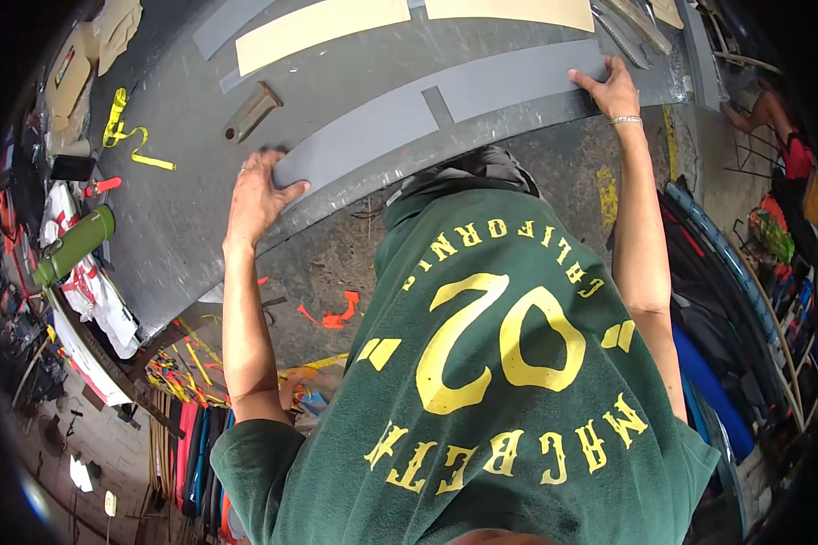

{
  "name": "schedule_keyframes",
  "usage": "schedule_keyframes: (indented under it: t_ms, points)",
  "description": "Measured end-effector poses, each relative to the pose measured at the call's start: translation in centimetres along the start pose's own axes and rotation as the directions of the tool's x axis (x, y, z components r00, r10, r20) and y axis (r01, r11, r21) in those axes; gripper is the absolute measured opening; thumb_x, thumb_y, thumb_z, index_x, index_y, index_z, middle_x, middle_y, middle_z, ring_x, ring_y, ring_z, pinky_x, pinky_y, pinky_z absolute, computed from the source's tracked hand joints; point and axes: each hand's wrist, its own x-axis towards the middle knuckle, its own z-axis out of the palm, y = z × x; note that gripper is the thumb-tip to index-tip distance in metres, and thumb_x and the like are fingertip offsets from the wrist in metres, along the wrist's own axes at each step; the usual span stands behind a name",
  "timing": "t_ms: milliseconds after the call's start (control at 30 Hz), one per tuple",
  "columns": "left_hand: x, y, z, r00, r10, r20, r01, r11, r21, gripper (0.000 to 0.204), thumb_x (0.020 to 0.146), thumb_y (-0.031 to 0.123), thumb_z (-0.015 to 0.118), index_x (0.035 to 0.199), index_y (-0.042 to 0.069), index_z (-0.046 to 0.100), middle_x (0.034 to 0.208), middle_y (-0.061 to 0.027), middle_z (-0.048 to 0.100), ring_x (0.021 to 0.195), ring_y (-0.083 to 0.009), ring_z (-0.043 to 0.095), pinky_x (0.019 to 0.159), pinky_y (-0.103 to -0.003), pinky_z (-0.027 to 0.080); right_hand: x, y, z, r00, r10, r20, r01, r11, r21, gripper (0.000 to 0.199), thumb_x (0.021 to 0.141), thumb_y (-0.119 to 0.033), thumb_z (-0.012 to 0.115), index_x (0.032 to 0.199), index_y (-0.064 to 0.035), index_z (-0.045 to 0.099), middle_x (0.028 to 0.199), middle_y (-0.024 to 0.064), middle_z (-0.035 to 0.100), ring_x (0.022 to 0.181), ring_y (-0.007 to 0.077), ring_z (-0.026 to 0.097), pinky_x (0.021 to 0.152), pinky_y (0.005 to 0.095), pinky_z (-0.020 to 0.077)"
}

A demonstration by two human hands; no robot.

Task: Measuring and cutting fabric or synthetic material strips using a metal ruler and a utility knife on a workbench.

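A long grey strip (364, 136) lies along the near edge of the dark worktable (177, 236), bowed in this view. Near its middle is a dark rectangular gap. My left hand (262, 195) grips the strip's left end, thumb toward the near edge; its fingertips are partly blurred. At the far right end my right hand (609, 89) holds the strip between thumb and fingers. Beyond the strip lie two cream-coloured panels (327, 32) (509, 11). A worn brownish metal tool (253, 113) rests on the table close to my left hand.
A yellow measuring tape (115, 123) lies loosely curled at left, near a phone-like dark object (73, 168) and a green roll (77, 245). Metal bars (636, 23) lie at the far right corner. Orange scraps (336, 313) litter the floor. Stacked rolls (718, 245) stand on the right.
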Motion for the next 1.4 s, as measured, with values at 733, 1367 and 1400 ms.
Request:
schedule_keyframes:
  t_ms: [733,1367,1400]
  points:
    - [2.0,15.4,-0.1,0.992,-0.119,0.03,0.117,0.844,-0.524,0.053,0.084,0.019,0.087,0.134,0.015,0.072,0.078,0.0106,0.06,0.061,-0.0017,0.038,0.058,-0.021,0.037,4.1,10.1,-15.2,0.976,-0.011,-0.218,0.154,0.742,0.652,0.047,0.098,-0.014,0.072,0.143,-0.0076,0.062,0.112,0.0037,0.068,0.087,0.0075,0.063,0.071,0.0236,0.057]
    - [7.2,40.7,12.5,0.977,-0.213,0.023,0.13,0.501,-0.856,0.056,0.085,0.015,0.087,0.137,0.008,0.068,0.09,0.0039,0.073,0.069,-0.0017,0.055,0.062,-0.02,0.044,26.4,22.2,-26.4,0.939,-0.137,-0.316,0.324,0.666,0.672,0.036,0.101,-0.012,0.062,0.136,-0.0144,0.068,0.114,0.0002,0.071,0.084,0.006,0.064,0.061,0.0232,0.0542]
    - [7.5,41.2,12.7,0.971,-0.235,0.04,0.161,0.524,-0.837,0.056,0.085,0.014,0.086,0.137,0.009,0.067,0.091,0.0031,0.073,0.07,-0.0021,0.056,0.062,-0.02,0.045,29.3,23.7,-25.9,0.928,-0.171,-0.331,0.357,0.663,0.658,0.036,0.101,-0.012,0.062,0.136,-0.0159,0.069,0.112,0.0003,0.071,0.082,0.0061,0.064,0.06,0.0238,0.0551]
